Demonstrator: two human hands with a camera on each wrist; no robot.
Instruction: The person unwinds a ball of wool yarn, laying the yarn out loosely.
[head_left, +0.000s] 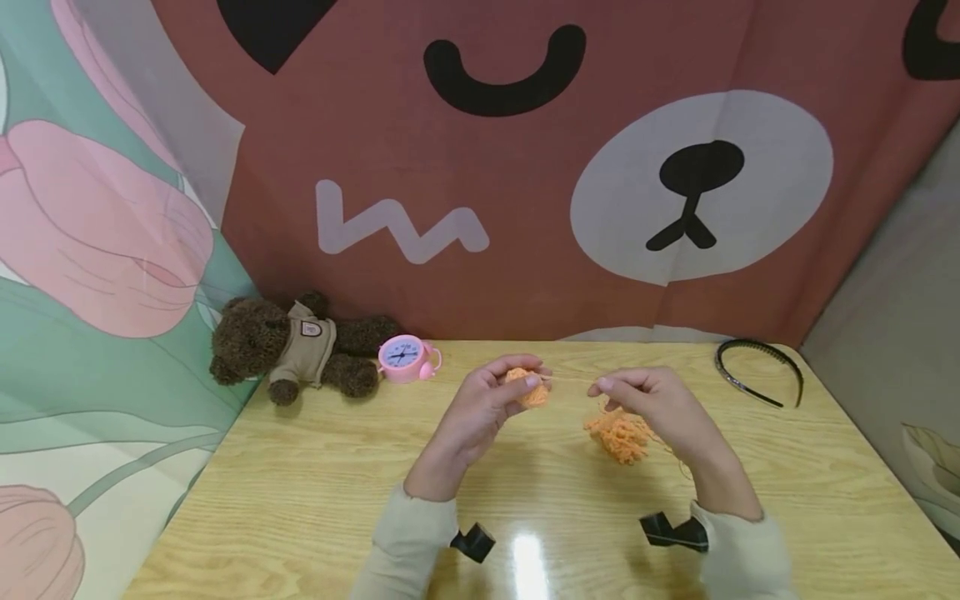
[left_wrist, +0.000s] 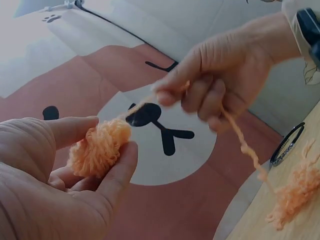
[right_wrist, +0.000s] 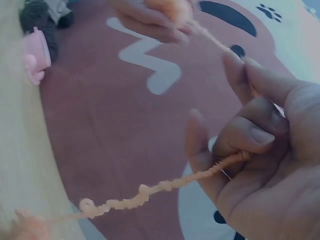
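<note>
While your left hand point(head_left: 480, 407) pinches an orange yarn ball point(head_left: 528, 390), your right hand point(head_left: 656, 402) pinches its strand point(left_wrist: 137, 106).
A loose tangle point(head_left: 621, 439) lies right of centre on the table point(head_left: 315, 500).

I seem to be in a homely corner indoors, though I cannot tell whose: a cartoon-bear hanging point(head_left: 525, 158) and a flowered hanging point(head_left: 105, 242) enclose my wood-grain surface point(head_left: 300, 508), where a plush bear point(head_left: 306, 352) lies beside a pink alarm clock point(head_left: 402, 358).
</note>
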